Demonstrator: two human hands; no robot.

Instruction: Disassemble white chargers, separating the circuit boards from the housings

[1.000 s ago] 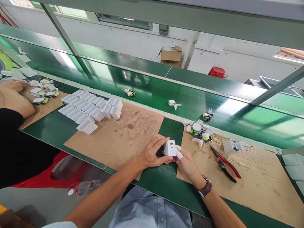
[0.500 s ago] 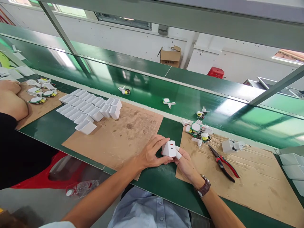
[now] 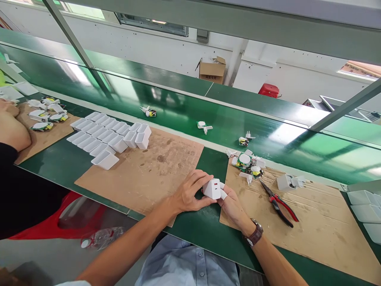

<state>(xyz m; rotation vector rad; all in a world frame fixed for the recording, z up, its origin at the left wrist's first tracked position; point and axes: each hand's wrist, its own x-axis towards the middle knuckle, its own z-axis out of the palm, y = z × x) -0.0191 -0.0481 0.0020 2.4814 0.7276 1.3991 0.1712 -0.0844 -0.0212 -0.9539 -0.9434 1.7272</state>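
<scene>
A white charger (image 3: 212, 189) with a red USB port and a smaller slot on its face is held between both hands above the bench front. My left hand (image 3: 193, 191) grips its left side, thumb below and fingers on top. White finger covers show on my right hand (image 3: 231, 202), whose fingers close on the charger's right side. To the right, long-nose pliers (image 3: 279, 204) with red and black handles lie on cardboard. Behind them is a pile of circuit boards with plug parts (image 3: 248, 163). A white housing (image 3: 288, 182) with a plug piece at its opening lies nearby.
Rows of open white housings (image 3: 102, 133) stand on the left cardboard sheet (image 3: 160, 167). Several board assemblies lie on the green belt (image 3: 175, 113) behind. A co-worker's arm (image 3: 13, 129) rests at far left near more boards. More white housings (image 3: 364, 206) sit at the right edge.
The board assemblies on the belt have shifted slightly left. The view has turned a little. Both hands keep hold of the charger, almost unmoved.
</scene>
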